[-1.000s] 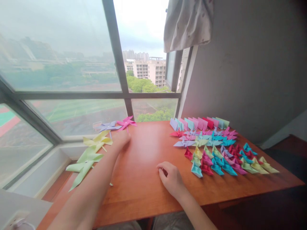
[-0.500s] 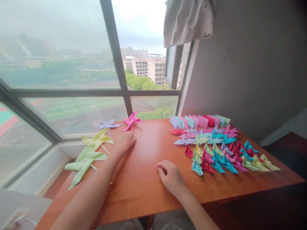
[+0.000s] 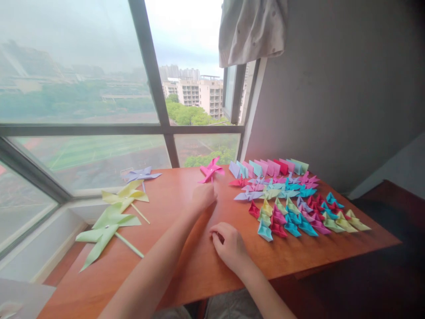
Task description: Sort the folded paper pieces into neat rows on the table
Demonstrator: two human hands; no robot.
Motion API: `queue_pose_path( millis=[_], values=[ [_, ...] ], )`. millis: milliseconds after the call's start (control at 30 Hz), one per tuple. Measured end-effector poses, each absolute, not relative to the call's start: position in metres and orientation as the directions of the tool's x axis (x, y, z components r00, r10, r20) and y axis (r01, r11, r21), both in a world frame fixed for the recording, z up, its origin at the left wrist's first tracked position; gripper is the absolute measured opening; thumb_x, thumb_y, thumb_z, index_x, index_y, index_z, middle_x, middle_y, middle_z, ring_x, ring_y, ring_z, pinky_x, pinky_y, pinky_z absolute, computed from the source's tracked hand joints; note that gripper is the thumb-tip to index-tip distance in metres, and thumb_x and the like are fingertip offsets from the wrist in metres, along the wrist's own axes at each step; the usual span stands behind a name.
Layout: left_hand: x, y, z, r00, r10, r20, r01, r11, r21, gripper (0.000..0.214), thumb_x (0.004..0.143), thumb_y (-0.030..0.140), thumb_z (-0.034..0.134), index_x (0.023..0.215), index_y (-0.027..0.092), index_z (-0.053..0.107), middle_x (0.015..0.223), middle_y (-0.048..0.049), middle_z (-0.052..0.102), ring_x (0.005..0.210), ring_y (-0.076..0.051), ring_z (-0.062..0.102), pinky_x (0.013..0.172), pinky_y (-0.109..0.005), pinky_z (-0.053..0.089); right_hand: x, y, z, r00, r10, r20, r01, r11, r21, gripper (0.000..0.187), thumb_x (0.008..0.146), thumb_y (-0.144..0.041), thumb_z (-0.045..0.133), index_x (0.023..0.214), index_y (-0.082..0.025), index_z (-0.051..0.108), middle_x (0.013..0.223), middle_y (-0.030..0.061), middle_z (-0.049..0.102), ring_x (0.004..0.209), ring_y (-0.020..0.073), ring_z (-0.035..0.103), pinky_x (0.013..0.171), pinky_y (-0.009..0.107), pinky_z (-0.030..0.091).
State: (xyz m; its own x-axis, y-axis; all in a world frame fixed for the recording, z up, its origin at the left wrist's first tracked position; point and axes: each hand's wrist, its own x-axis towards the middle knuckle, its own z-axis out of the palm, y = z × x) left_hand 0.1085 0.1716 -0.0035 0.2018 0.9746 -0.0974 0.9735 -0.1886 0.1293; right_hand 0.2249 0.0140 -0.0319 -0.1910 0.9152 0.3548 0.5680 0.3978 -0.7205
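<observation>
My left hand is closed around the stick of a pink paper pinwheel, whose blades stand just beyond my knuckles near the table's far edge. Resting on the wood closer to me, my right hand has its fingers curled in, with thumb and forefinger making a loop; nothing shows in it. Three other pinwheels lie along the left side: a lavender pinwheel, a yellow pinwheel and a light green pinwheel, their sticks pointing toward the middle.
On the right of the table stand rows of folded paper: paper planes at the back, paper cranes in the middle, paper boats in front. A window borders the far and left sides; a curtain hangs above.
My left hand has carried the pink pinwheel to the right, away from the lavender one. My right hand stays on the table in much the same pose. The view has shifted slightly.
</observation>
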Motion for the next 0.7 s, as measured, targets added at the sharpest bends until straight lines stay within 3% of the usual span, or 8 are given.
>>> queue_pose_path(
  millis=[700],
  values=[
    [0.157,0.174,0.003,0.263,0.961,-0.083,0.955,-0.247,0.165,0.031,0.093,0.033,0.059,0.118,0.015,0.059,0.118,-0.0093,0.063,0.100,-0.021,0.064,0.085,-0.042,0.055,0.224,0.014,-0.033,-0.171,0.916,0.362,0.578,0.391,-0.717,0.022,0.084,-0.008,0.052,0.086,-0.021,0.069,0.084,0.0027,0.069,0.081,0.0173,0.064,0.077,0.028,0.049]
  ],
)
